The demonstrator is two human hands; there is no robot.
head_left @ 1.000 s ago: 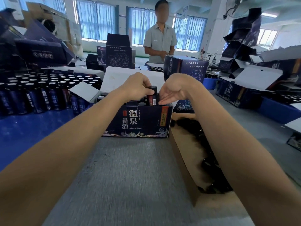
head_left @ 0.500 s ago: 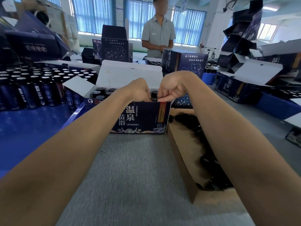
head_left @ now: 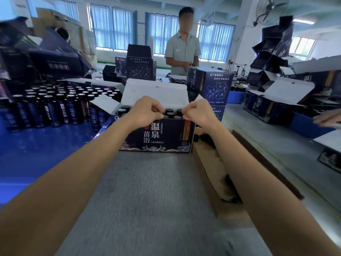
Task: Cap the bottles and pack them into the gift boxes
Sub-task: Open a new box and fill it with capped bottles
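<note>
An open dark-blue gift box (head_left: 156,137) with white characters stands on the grey table (head_left: 147,200), its white lid flap (head_left: 155,93) raised behind. Several black-capped bottles (head_left: 170,113) stand inside it. My left hand (head_left: 147,109) is at the box's front rim left of the middle, fingers curled at the edge. My right hand (head_left: 198,112) is at the same rim near the right corner, thumb and fingers pinched at the edge. What lies under the fingertips is hidden.
Rows of dark capped bottles (head_left: 55,108) stand on the blue surface at left. A brown cardboard tray (head_left: 208,163) with black caps (head_left: 204,138) lies along my right forearm. A closed gift box (head_left: 210,85) and a standing person (head_left: 182,50) are behind; open boxes (head_left: 273,104) sit at right.
My left hand has lowered a bottle into the box and let it go. Both hands met at the front rim, then slid apart along it.
</note>
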